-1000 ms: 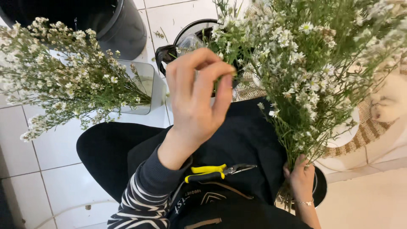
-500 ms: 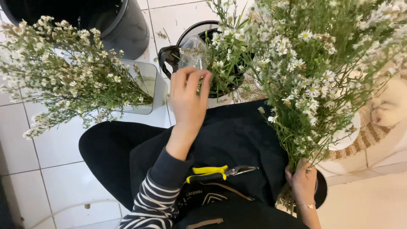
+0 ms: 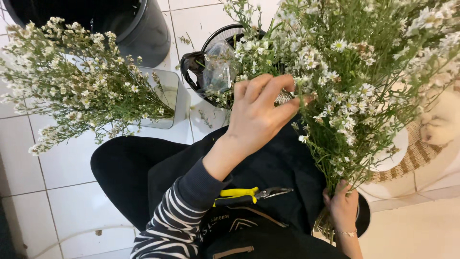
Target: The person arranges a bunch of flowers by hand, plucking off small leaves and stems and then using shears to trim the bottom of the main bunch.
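Observation:
My right hand [image 3: 343,206] grips the stems of a big bunch of small white daisy-like flowers [image 3: 364,62], low at the right. My left hand [image 3: 261,112] reaches into the left side of that bunch, fingers spread among the blooms and touching them; whether it pinches a stem is hidden. Yellow-handled pruning shears [image 3: 249,194] lie on my dark apron [image 3: 268,168] in my lap, below the left forearm in its striped sleeve.
A second bunch of white flowers [image 3: 81,86] stands in a clear glass vase [image 3: 167,96] at left. A black bucket [image 3: 129,24] is at the top left, a black bag with clear plastic [image 3: 211,67] at centre top. A woven basket [image 3: 421,153] is at right. White tiled floor [image 3: 57,192].
My left hand has dropped from in front of the camera and moved right into the flower bunch. My right hand still holds the stems.

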